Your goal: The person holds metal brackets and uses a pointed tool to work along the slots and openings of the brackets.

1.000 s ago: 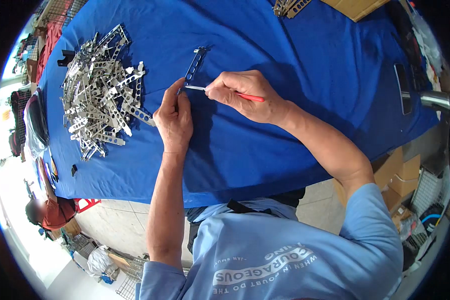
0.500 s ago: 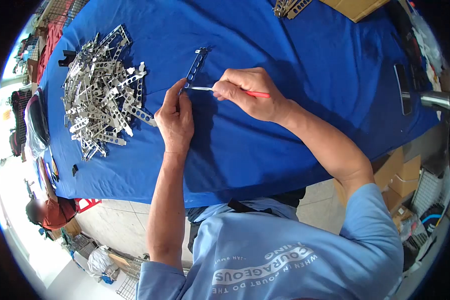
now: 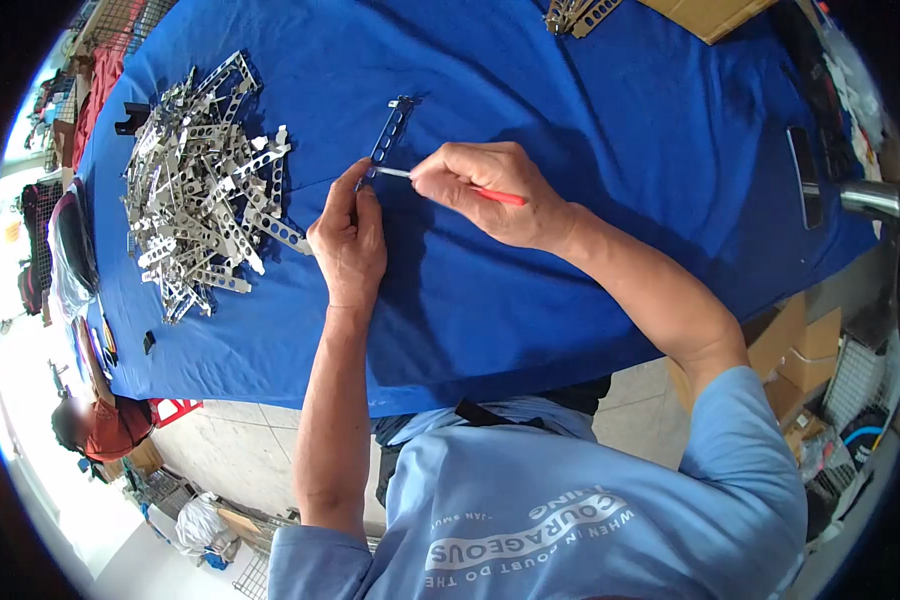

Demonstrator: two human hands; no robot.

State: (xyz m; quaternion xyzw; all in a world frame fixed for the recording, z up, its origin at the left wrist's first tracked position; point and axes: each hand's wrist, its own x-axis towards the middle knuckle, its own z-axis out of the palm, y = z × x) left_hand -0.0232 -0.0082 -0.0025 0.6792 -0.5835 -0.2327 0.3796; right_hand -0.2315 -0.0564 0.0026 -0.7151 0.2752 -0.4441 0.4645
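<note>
My left hand (image 3: pixel 348 240) pinches the near end of a slim metal bracket (image 3: pixel 389 130) with a row of holes, its far end angled up and away over the blue cloth. My right hand (image 3: pixel 495 192) is closed around a thin tool with a red handle (image 3: pixel 500 196) and a pale shaft (image 3: pixel 394 172). The shaft's tip meets or nearly meets the bracket just above my left fingertips; the exact contact is too small to tell. Left of my left hand lies a heaped pile of similar metal brackets (image 3: pixel 205 190).
Blue cloth (image 3: pixel 530 310) covers the table. More metal brackets (image 3: pixel 580 15) and a cardboard box (image 3: pixel 710 15) sit at the far edge. A phone-like dark slab (image 3: pixel 805 178) lies at the right, beside a metal pole (image 3: pixel 875 200). Another person (image 3: pixel 110 425) is at the lower left.
My right hand has moved slightly left and up with the red-handled tool, and the shaft now slants more across the bracket. My left hand and the bracket have barely shifted.
</note>
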